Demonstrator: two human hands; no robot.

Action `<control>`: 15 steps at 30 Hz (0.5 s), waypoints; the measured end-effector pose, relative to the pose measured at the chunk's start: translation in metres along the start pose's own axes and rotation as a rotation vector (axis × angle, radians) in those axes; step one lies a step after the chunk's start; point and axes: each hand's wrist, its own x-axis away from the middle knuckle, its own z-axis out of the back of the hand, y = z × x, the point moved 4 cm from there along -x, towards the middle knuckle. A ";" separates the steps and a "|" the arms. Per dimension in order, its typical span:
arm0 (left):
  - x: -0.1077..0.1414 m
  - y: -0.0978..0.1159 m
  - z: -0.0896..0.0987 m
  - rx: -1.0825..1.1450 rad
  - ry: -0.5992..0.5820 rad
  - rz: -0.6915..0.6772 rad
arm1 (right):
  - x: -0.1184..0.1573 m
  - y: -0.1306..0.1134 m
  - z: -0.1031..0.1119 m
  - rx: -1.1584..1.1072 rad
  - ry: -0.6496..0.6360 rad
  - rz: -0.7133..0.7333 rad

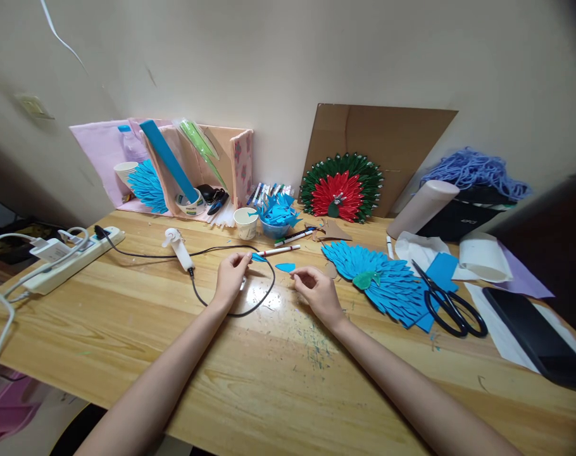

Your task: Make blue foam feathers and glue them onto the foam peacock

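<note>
"What gives you trouble in the head view?"

"From my remote seat, the pink object [12, 405] at lower left is cut off by the frame, so I can't name it. Markers stand partly hidden behind the clear bowl [275, 230] of blue scraps, and I can't see into the white paper cup [245, 225] beside it."

"And the materials?"

"On the pale wooden table [240, 392] with its visible grain, I see a fan of layered, pointed blue petals [387, 285] with a green shape at its middle. Black-handled scissors [452, 304] lie over flat blue sheets just beside it. A round, layered red-and-green piece [342, 190] leans on brown cardboard [387, 136]."

"Now the hands?"

"My left hand [233, 275] pinches a small blue sliver [258, 257], thumb and forefinger together; the fingertips cover part of it. My right hand [316, 294] has thumb and forefinger closed at the blunt end of a blue leaf-shaped piece [285, 267], its point toward the left hand. The hands are apart, both pieces between them, near a red-and-white marker [283, 251]. A black cord [269, 288] loops around by the left wrist."
</note>
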 end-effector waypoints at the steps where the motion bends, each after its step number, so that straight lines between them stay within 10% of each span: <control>1: 0.000 0.000 0.000 0.001 -0.001 -0.004 | 0.000 0.000 0.000 0.005 -0.001 0.004; 15: -0.001 0.000 0.000 0.031 -0.017 0.015 | 0.000 -0.006 -0.001 0.005 0.012 0.032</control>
